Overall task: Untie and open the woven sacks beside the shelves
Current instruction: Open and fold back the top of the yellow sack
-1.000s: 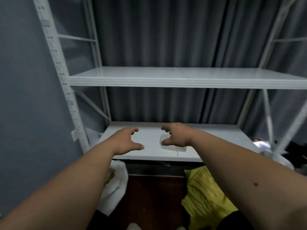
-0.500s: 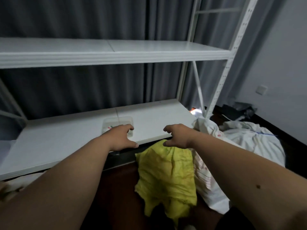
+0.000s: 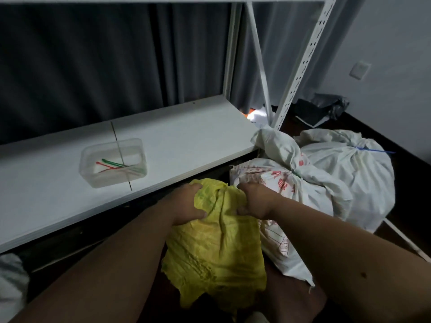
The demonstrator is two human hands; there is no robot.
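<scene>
At the neck of the yellow woven sack, both hands are clenched on the fabric. Left hand grasps the bunched material on the left side of the neck, thumb pressed across the front. Right hand grasps the right side of the same neck, fingers curled into the folds. Between the 2 hands the gathered top of the sack stands up in a crumpled ridge.

The yellow sack sits on the dark floor directly in front of the lower shelf, its top just below the shelf's front edge. Touching its right side lies a white sack with red printing, its neck cinched with what appears to be a green tie. Beyond that sack rests a second white sack, closed at the neck with a blue tie.

On the lower shelf, left of the hands, stands a clear plastic container holding red and green ties. A white perforated upright of the shelving rises just behind the white sacks. Dark curtains hang behind the shelf. A dark grey bag lies on the floor near the right wall, below a white wall socket.
</scene>
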